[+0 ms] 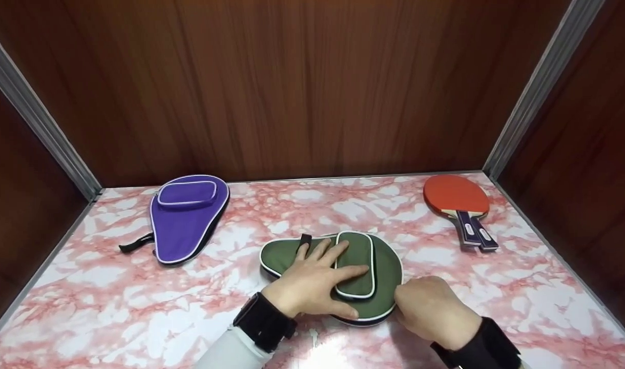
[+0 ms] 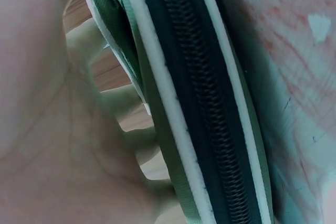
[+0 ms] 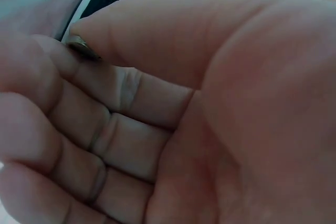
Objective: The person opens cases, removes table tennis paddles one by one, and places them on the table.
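Observation:
A green table tennis paddle case [image 1: 389, 261] with white piping lies flat on the table, its narrow end to the left. My left hand [image 1: 310, 284] rests on top of it with fingers spread, some over the raised pocket [image 1: 362, 284]. In the left wrist view the case's dark zipper [image 2: 205, 93] runs along the side, its teeth meshed there. At the right, round end of the case is my right hand [image 1: 428, 307], its fingers curled. Thumb and forefinger pinch a small metal zipper pull [image 3: 84, 50], mostly hidden between them.
On the left lies a purple paddle case [image 1: 182, 225] with a black strap [image 1: 136, 243]. Two stacked table tennis paddles, the top one red [image 1: 456, 195], are at the back right. Wooden panels [image 1: 302, 92] wall the marbled table [image 1: 112, 302] at the back and sides.

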`<action>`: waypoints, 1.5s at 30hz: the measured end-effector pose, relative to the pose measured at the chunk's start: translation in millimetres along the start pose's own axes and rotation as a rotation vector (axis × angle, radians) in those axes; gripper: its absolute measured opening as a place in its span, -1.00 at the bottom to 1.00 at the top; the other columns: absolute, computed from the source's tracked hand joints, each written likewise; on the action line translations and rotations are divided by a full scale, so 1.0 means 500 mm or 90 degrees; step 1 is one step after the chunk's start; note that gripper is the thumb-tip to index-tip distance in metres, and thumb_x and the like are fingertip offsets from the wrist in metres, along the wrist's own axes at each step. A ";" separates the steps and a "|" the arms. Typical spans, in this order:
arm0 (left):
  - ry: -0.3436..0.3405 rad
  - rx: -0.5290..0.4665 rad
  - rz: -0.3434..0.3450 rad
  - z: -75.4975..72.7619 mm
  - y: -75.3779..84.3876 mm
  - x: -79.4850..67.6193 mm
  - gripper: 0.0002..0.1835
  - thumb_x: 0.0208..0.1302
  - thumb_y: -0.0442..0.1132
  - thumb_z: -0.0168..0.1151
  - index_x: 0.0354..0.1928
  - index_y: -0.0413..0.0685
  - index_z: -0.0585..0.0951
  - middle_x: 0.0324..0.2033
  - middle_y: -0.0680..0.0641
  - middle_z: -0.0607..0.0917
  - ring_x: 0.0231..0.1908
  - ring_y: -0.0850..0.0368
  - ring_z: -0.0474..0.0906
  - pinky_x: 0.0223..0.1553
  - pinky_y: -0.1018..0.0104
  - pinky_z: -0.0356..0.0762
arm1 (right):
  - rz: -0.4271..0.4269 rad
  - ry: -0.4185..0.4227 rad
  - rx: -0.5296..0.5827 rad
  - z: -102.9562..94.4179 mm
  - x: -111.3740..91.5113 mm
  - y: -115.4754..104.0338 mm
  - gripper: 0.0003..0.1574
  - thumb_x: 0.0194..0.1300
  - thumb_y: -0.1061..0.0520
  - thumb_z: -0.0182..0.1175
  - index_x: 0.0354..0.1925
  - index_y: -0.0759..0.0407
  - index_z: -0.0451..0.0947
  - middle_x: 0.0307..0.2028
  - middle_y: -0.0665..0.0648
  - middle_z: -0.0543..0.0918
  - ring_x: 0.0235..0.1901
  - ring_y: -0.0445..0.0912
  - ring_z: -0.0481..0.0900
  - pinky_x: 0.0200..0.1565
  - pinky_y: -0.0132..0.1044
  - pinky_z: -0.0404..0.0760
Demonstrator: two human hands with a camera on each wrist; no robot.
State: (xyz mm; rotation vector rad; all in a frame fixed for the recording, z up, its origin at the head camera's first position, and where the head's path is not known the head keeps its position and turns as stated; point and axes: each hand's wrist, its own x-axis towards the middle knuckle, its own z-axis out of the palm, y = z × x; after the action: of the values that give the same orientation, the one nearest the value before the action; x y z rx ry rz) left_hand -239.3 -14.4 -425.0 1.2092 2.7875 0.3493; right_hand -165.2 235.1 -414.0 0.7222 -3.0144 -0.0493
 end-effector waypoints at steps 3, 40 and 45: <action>0.003 0.004 0.000 0.000 -0.001 -0.001 -0.06 0.20 0.43 0.53 0.63 0.60 0.44 0.73 -0.11 0.16 0.69 -0.33 0.01 0.54 -0.53 0.03 | -0.023 -0.012 0.009 -0.001 -0.001 -0.011 -0.61 0.16 0.17 0.52 -0.62 0.01 0.50 -0.69 0.05 0.52 -0.61 0.10 0.55 -0.40 0.08 0.58; 0.093 -0.012 -0.123 -0.011 -0.029 -0.007 -0.31 0.44 0.14 0.48 0.57 0.42 0.54 0.60 -0.26 0.36 0.52 -0.41 0.35 0.35 -0.65 0.24 | 0.130 -0.003 0.144 0.033 0.083 0.119 -0.59 0.46 0.14 0.34 -0.56 -0.05 0.53 -0.61 -0.06 0.51 -0.53 -0.07 0.52 -0.35 0.09 0.60; 0.090 0.006 -0.163 -0.011 -0.028 -0.009 -0.30 0.48 0.24 0.40 0.61 0.48 0.49 0.51 -0.35 0.42 0.43 -0.40 0.44 0.22 -0.50 0.49 | 0.146 0.023 0.127 0.036 0.098 0.125 -0.57 0.49 0.12 0.29 -0.57 -0.03 0.50 -0.64 -0.03 0.46 -0.55 -0.04 0.51 -0.39 0.10 0.58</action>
State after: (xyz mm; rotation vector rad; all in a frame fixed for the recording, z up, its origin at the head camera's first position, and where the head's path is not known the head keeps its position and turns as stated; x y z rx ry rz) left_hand -246.8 -27.9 -423.2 0.8446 3.0193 0.4157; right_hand -237.9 269.2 -427.9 0.3784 -3.0724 0.2724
